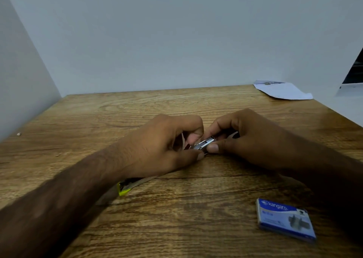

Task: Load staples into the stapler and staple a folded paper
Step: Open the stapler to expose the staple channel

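Observation:
A small metal stapler [205, 142] is held between both hands just above the middle of the wooden table [176, 208]. My left hand [163, 145] pinches its left end with thumb and fingers. On its right end, my right hand [245, 137] grips with the thumb pressed on the front side. Only the silver magazine channel shows; the rest is hidden by the fingers. A blue box of staples [285, 218] lies shut on the table at the near right. A folded paper with a yellow edge [125, 187] lies under my left forearm, mostly covered.
A white crumpled sheet [282, 90] lies at the table's far right corner against the wall. White walls close the table in at the back and left. A dark window or screen edge [355, 69] shows at the far right.

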Demonstrator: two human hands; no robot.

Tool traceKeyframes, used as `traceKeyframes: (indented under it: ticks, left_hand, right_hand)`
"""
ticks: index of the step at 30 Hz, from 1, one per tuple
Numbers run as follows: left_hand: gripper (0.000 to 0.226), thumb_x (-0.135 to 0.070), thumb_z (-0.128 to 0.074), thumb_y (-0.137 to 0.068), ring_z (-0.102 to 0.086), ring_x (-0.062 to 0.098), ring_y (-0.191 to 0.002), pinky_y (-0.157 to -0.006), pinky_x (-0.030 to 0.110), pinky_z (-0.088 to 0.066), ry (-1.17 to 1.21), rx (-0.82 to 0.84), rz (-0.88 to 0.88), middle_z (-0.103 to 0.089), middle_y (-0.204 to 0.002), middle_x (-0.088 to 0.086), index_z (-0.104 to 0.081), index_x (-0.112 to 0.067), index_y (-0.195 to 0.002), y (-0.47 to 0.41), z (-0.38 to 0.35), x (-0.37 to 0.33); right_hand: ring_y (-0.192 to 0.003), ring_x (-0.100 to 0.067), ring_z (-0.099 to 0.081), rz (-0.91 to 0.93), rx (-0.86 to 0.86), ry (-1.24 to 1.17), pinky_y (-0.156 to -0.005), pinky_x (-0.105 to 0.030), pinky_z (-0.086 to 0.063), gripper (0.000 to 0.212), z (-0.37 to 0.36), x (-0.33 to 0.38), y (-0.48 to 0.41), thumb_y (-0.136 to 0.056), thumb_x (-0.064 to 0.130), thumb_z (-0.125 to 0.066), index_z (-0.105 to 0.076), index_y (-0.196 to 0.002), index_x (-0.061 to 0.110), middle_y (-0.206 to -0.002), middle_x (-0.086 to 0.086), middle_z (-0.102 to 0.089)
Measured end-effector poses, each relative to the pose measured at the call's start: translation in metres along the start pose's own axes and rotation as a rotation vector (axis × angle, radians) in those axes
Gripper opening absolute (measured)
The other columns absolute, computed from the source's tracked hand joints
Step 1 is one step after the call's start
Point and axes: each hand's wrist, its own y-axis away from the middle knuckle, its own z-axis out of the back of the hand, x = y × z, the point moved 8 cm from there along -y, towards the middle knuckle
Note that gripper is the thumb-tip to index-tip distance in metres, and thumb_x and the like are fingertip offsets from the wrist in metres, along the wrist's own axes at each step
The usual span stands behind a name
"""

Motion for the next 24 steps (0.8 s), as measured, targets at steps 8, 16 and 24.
traceKeyframes:
  ticks: [8,16,24]
  left_hand:
    - [0.024,-0.017,-0.063,-0.093,-0.057,0.024,-0.062,-0.051,0.037,-0.045,0.066,-0.059,0.062,-0.065,-0.071,0.002,-0.044,-0.022,-0.079,0.007,0.005,0.007]
    - [0.01,-0.021,-0.063,-0.087,-0.058,0.005,-0.064,-0.052,0.014,-0.04,-0.014,-0.015,0.117,-0.066,-0.077,-0.008,-0.059,-0.03,-0.088,0.014,0.004,0.005]
    - [0.005,-0.026,-0.076,-0.086,-0.062,0.006,-0.071,-0.057,0.013,-0.043,-0.081,-0.003,0.033,-0.068,-0.077,-0.013,-0.072,-0.027,-0.087,0.022,0.014,0.0]
  right_hand:
    - [-0.078,-0.002,-0.071,-0.007,-0.012,0.01,-0.063,-0.008,-0.05,0.011,0.0,0.001,0.0,-0.084,0.022,-0.08,-0.081,-0.092,0.029,-0.082,0.01,-0.08]
    - [-0.078,-0.006,-0.07,0.016,-0.034,0.026,-0.061,-0.009,-0.049,0.012,0.001,0.0,0.0,-0.083,0.023,-0.081,-0.081,-0.092,0.031,-0.08,0.009,-0.079]
    - [-0.079,-0.001,-0.071,0.051,-0.094,0.042,-0.067,-0.015,-0.056,0.023,0.003,0.001,0.0,-0.076,0.027,-0.086,-0.074,-0.094,0.034,-0.086,0.015,-0.076]
